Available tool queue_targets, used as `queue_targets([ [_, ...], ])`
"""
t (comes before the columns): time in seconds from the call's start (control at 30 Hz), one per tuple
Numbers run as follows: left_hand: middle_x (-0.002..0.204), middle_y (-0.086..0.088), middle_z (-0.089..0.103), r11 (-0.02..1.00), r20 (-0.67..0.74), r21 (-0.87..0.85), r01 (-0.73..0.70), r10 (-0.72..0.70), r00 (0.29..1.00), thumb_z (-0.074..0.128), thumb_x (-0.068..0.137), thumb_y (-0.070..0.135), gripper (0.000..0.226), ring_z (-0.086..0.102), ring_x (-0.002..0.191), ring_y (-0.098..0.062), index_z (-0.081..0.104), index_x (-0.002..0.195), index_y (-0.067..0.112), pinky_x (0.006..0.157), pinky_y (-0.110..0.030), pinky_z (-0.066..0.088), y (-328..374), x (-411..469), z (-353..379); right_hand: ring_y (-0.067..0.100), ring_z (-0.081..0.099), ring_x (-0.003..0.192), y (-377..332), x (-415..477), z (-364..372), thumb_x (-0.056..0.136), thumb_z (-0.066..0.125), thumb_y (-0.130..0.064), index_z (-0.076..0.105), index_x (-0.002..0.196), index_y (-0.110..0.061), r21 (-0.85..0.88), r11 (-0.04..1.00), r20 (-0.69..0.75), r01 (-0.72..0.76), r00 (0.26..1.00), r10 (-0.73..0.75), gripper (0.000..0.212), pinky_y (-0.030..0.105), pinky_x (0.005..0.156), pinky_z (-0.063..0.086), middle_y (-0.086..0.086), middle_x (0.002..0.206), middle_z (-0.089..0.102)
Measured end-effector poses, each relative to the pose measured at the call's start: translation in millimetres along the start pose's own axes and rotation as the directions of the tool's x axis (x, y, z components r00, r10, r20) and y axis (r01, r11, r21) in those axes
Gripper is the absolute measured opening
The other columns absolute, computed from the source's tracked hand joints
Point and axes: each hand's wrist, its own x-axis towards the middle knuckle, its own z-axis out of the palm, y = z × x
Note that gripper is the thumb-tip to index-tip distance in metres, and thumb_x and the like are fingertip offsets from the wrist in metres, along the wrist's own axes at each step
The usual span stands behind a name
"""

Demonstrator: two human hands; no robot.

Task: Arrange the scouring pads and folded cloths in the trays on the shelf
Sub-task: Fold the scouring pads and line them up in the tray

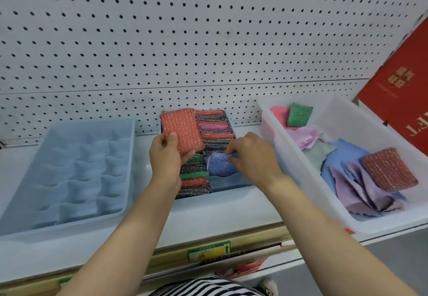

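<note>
Fingers of the left hand (pixel 165 156) curl round one orange pad (pixel 181 131), held above the middle tray (pixel 231 183). The right hand (pixel 252 156) pinches one blue pad (pixel 220 166) in that tray's near right part. Two rows of pads (pixel 214 133) stand on edge in the tray, too tightly packed to count, and the hands cover some. Left of the tray lies one pale blue compartment tray (pixel 69 168). Right of it, one white bin (pixel 298 168) holds two more: a green pad (pixel 300 114) and a red pad (pixel 389 168), among five or so crumpled cloths (pixel 361 189). Beyond the bin leans a red box (pixel 398 87) lettered "FT". Pegboard (pixel 185 41) rises behind the tray; the shelf label (pixel 208 251) below it is unreadable.
</note>
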Motion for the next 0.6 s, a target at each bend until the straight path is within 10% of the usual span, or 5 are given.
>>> queue_targets([
  [0.13,0.115,-0.006,0.065,1.0,0.012,0.015,-0.011,0.011,1.0,0.049,0.104,0.027,0.026,0.068,0.093,-0.02,0.055,0.123,0.01,0.065,-0.023,0.06,-1.6,-0.9,-2.1,0.03,0.061,0.088,-7.5,-3.8,29.7,0.07,0.075,0.0,0.079,0.09,-0.021,-0.095,0.983,0.047,0.158,0.987,-0.154,0.029,0.03,0.064,0.044,0.006,0.085,0.07],
  [0.27,0.115,-0.009,0.066,0.999,0.073,0.033,-0.005,0.003,0.997,0.049,0.104,0.027,0.027,0.068,0.092,-0.019,0.057,0.123,0.009,0.064,-0.024,0.06,-4.3,-2.0,-3.7,0.016,0.058,0.099,3.7,5.3,21.0,0.079,0.079,-0.031,0.076,0.103,-0.025,0.271,0.962,0.086,-0.028,0.996,0.004,0.025,0.028,0.079,0.048,-0.004,0.097,0.072],
  [0.43,0.11,-0.007,0.069,0.991,0.213,0.13,-0.024,-0.005,0.977,0.051,0.103,0.029,0.02,0.071,0.089,-0.017,0.059,0.115,0.015,0.062,-0.026,0.059,-7.9,-12.9,1.8,0.015,0.07,0.085,-19.6,12.0,-6.7,0.088,0.072,-0.033,0.071,0.097,-0.015,0.893,0.223,0.345,-0.392,0.912,0.224,0.02,0.027,0.071,0.057,0.001,0.095,0.075],
  [0.53,0.112,-0.001,0.069,0.936,0.302,0.297,-0.187,0.094,0.949,0.051,0.102,0.034,0.022,0.069,0.095,-0.015,0.061,0.116,0.02,0.073,-0.028,0.058,-8.0,-15.1,2.5,0.015,0.07,0.072,-22.0,13.4,-7.4,0.088,0.071,-0.015,0.069,0.092,-0.01,0.887,0.04,0.445,-0.461,0.874,0.195,0.006,0.026,0.065,0.057,0.003,0.084,0.074],
  [0.6,0.128,0.005,0.063,0.646,0.397,0.612,-0.456,0.248,0.884,0.044,0.102,0.044,0.037,0.057,0.121,-0.018,0.056,0.132,0.025,0.097,-0.036,0.049,-14.1,-2.0,-6.6,0.017,0.068,0.071,-7.3,13.8,-7.5,0.085,0.074,-0.01,0.069,0.094,-0.008,0.903,0.034,0.41,-0.429,0.881,0.236,0.011,0.029,0.067,0.058,0.004,0.083,0.073],
])
